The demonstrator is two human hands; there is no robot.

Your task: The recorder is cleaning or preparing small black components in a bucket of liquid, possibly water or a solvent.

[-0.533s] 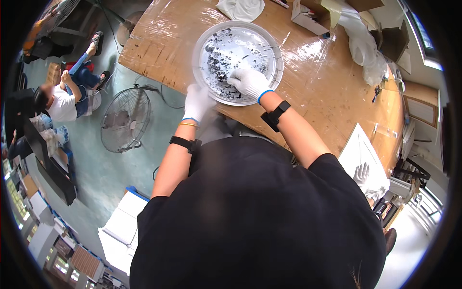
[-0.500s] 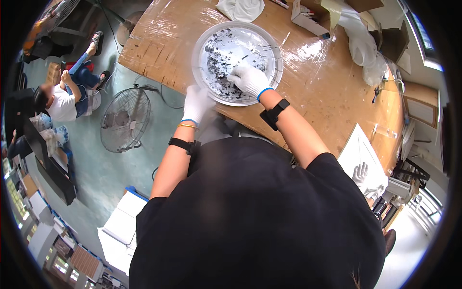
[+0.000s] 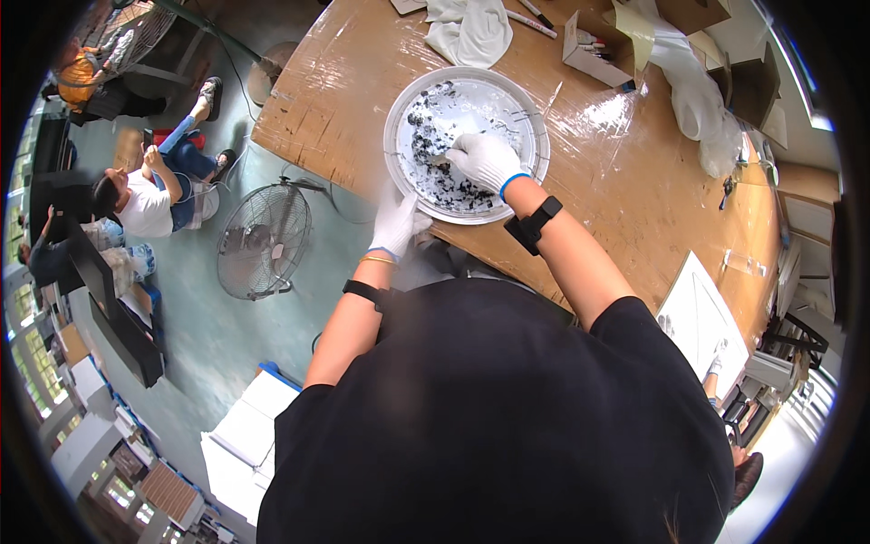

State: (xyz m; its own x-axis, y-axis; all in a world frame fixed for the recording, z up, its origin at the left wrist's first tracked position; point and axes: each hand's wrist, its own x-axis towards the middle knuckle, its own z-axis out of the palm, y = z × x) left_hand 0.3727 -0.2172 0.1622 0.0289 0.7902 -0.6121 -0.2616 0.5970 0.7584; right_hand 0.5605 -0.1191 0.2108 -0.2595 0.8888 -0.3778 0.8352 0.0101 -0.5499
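Observation:
A round, shallow silvery-white basin [image 3: 536,181] sits near the edge of the wooden table. Many small black pieces [image 3: 435,186] lie scattered over its bottom, thickest on the left and near side. My right hand [image 3: 489,163], in a white knit glove with a blue cuff, reaches over the rim. Its fingers are closed at the pieces, and a greyish bit shows at the tips, too small to name. Also gloved, my left hand [image 3: 397,225] is at the basin's near left rim, fingers extended and thumb apart. Whether it presses on the rim is unclear.
White cloth [image 3: 467,32], markers [image 3: 533,23] and an open carton [image 3: 594,54] lie beyond the basin. Clear plastic wrap [image 3: 689,100] is at the right. A gloved co-worker's hand [image 3: 719,355] rests by a white panel [image 3: 698,308]. A floor fan [image 3: 265,240] stands left of the table.
The whole view has shifted, so the table and basin appear lower and to the right. My left hand's thumb now shows apart from its fingers. My right hand stays over the pieces.

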